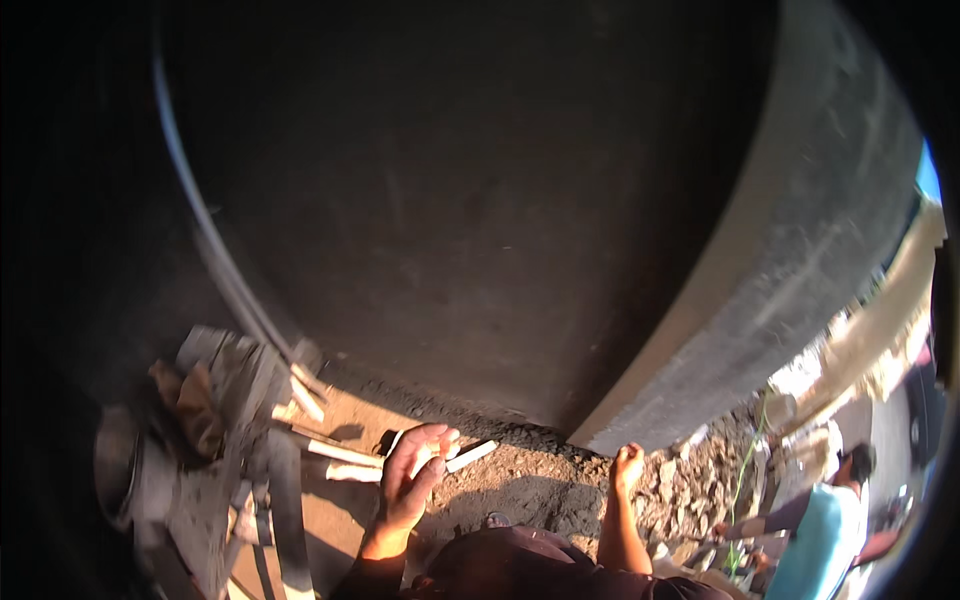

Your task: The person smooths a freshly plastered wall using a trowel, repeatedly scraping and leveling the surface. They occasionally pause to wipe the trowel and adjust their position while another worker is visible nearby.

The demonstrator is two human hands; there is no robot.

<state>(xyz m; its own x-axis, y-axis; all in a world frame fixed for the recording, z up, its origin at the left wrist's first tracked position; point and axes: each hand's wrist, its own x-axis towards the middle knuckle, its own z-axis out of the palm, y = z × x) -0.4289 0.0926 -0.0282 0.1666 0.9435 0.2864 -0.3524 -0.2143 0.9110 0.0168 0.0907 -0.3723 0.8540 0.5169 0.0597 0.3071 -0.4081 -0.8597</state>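
A broad dark grey wall (480, 220) rises close in front of me, its sunlit corner face (740, 270) turning away on the right. Below it, my left hand (412, 472) is raised palm-up with its thumb and curled fingers apart, and I see nothing clearly held. A pale wooden strip (472, 456) shows just beyond its fingertips, seemingly lying on the ground. Near the foot of the wall corner, my right hand (627, 466) is closed with the fingers bunched. Whatever it may hold is too small to make out.
At the left stands a rough wooden platform (255, 420) with a brown cloth (190, 405) and a round metal vessel (118, 465). Wood pieces (345, 455) lie on sandy ground. Broken rubble (680, 490) covers the right side, where a person in light blue (820, 535) bends.
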